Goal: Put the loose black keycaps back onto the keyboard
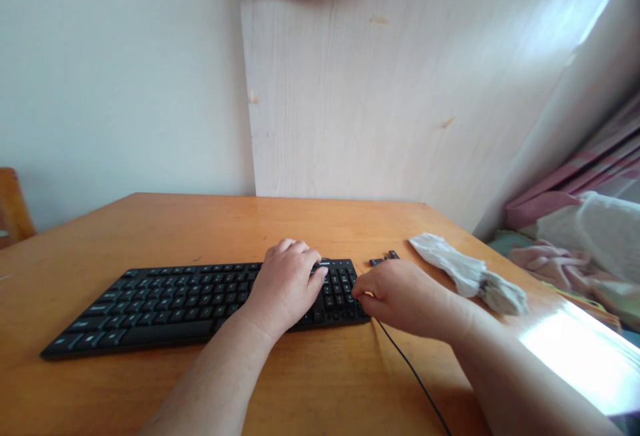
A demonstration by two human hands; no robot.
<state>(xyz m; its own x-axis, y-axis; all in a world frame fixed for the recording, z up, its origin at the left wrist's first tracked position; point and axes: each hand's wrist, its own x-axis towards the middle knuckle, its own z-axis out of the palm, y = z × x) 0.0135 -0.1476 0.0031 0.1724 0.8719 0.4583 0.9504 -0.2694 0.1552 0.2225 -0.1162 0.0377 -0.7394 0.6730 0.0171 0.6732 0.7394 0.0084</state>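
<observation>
A black keyboard [175, 309] lies at a slant on the wooden table. Across its right half rests my left hand [289, 283], fingers bent over the far edge and thumb on the keys beside the number pad, gripping the board. At the right end of the number pad is my right hand [395, 293], its thumb and fingers pinched together. Whatever sits in that pinch is too small or hidden to make out. Just behind the right hand lie loose black keycaps [393, 255]. A thin black cord [413, 369] runs from under this hand toward the table's near side.
A white and grey cloth [445, 263] like a sock lies on the table's right side. Bright light falls on the right table edge [585, 343]. Bedding [565, 256] is piled beyond it. Behind the table [215, 223] rises a wall with a pale panel [340, 109]. A chair back [15, 203] shows at left.
</observation>
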